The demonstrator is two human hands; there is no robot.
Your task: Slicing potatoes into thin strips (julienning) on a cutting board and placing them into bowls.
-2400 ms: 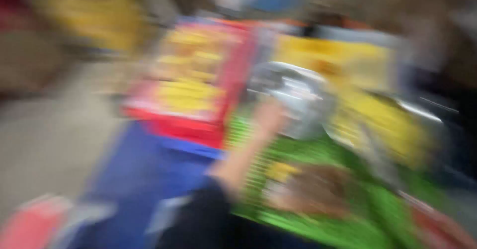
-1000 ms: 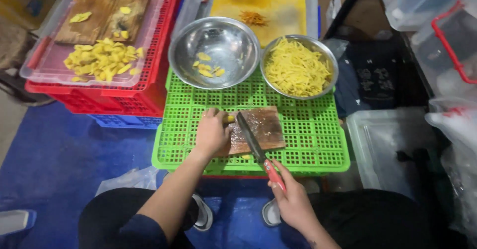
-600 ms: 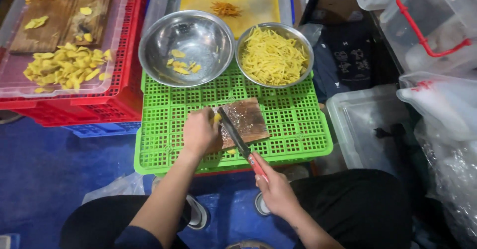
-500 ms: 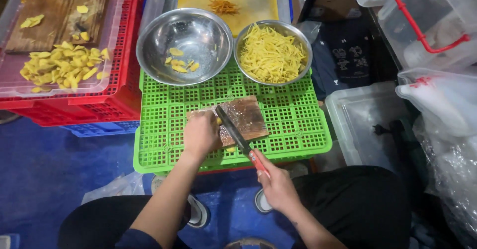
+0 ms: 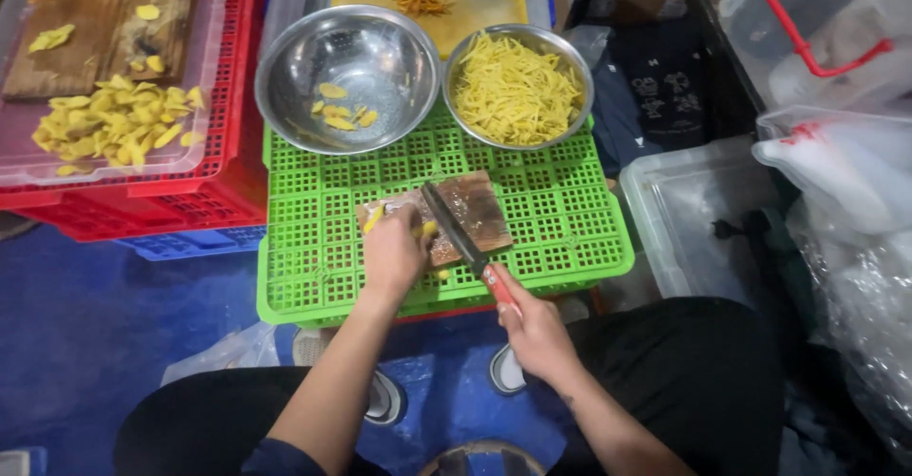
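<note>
Since a moment ago my hands have barely shifted. The green crate [image 5: 570,238] carries everything; beyond my hands sit the steel bowl [image 5: 347,77] of slices and the bowl of yellow strips [image 5: 518,86]. On the wooden board [image 5: 475,215] my left hand [image 5: 394,253] curls down over yellow slices [image 5: 375,218], probably pinning them. My right hand [image 5: 532,329] grips the knife [image 5: 456,234], blade running diagonally away, just right of my left fingers.
</note>
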